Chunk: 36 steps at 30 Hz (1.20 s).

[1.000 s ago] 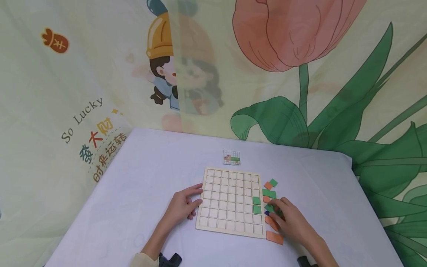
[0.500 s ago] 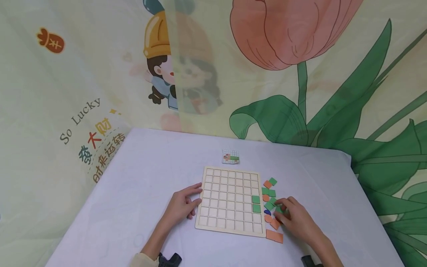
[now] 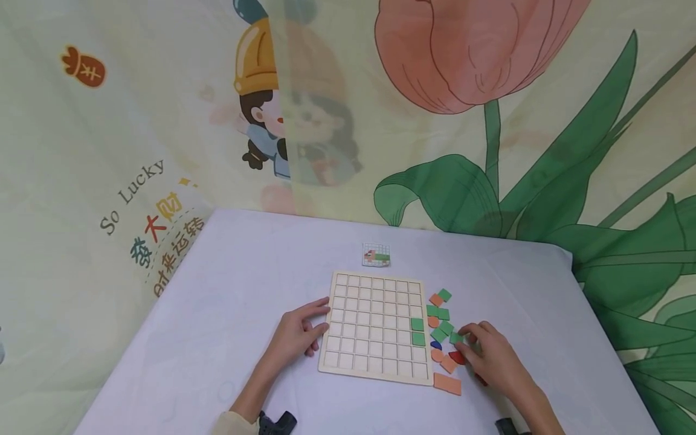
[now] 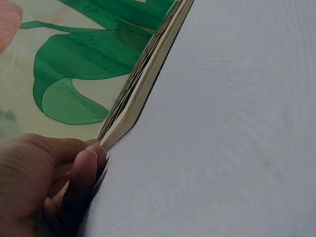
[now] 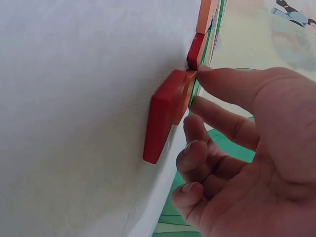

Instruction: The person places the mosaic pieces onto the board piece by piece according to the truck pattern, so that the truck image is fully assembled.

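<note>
My left hand [image 3: 298, 332] rests at the left edge of the pale wooden grid board [image 3: 364, 368]; in the left wrist view its thumb and fingertips touch the board's rim [image 4: 143, 94]. Two green square tiles sit in cells near the board's right edge, the upper green tile [image 3: 417, 324] directly above the other. Right of the board, my right hand [image 3: 492, 357] hovers by the loose pieces, thumb and forefinger apart beside a loose green tile [image 3: 455, 338]. A red piece [image 3: 457, 357] shows just below the thumb. In the right wrist view, a red block [image 5: 163, 118] lies close to the fingers.
Several loose green and orange tiles line the board's right side, with a dark blue piece [image 3: 436, 345] among them. An orange rectangle [image 3: 447, 383] lies near the board's lower right corner. A small picture card [image 3: 376, 255] is behind the board on the white cloth [image 3: 261, 266].
My right hand has moved right across the loose pieces, uncovering green tiles, the blue piece and a red piece. My left hand stays at the board's edge.
</note>
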Tool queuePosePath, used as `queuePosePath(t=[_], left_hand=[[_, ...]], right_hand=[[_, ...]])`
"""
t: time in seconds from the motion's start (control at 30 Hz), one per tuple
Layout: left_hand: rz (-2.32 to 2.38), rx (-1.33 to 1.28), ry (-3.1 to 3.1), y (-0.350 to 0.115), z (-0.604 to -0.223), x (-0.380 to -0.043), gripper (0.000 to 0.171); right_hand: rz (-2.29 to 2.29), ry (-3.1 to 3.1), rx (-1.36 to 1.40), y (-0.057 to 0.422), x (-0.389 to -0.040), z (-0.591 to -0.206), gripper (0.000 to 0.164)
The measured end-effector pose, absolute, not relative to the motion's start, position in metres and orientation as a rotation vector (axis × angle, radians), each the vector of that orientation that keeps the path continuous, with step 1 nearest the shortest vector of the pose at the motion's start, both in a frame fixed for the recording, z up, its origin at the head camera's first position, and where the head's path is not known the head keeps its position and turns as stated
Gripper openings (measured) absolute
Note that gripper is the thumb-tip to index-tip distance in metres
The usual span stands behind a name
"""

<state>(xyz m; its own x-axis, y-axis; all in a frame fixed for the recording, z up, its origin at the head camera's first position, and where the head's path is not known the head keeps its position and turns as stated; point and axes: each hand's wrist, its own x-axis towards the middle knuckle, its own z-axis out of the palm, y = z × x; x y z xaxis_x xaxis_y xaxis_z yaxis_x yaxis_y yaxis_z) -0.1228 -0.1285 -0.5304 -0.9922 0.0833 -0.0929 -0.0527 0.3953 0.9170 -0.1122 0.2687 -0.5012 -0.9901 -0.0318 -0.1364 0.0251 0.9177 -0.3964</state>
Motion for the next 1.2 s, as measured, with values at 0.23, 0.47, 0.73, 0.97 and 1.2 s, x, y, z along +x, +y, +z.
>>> queuePosePath(t=[0.23, 0.47, 0.73, 0.97, 1.2], left_hand=[[1.666, 0.043, 2.51, -0.1282, -0.5305, -0.1232, 0.044], [1.661, 0.059, 2.514, -0.1275, -0.531, -0.1236, 0.044], [1.659, 0.049, 2.518, -0.1272, -0.5304, -0.1239, 0.043], [1.666, 0.041, 2.514, -0.1278, -0.53, -0.1229, 0.044], [1.661, 0.044, 2.515, -0.1287, -0.5298, -0.1227, 0.043]], right_hand=[[-0.62, 2.938, 0.043, 0.2724, -0.1118, -0.5014, 0.031], [-0.6, 2.936, 0.071, 0.2744, -0.1106, -0.5021, 0.034], [-0.586, 2.961, 0.082, 0.2741, -0.1126, -0.502, 0.035], [-0.601, 2.948, 0.093, 0.2732, -0.1127, -0.502, 0.032], [-0.602, 2.956, 0.081, 0.2721, -0.1131, -0.5026, 0.032]])
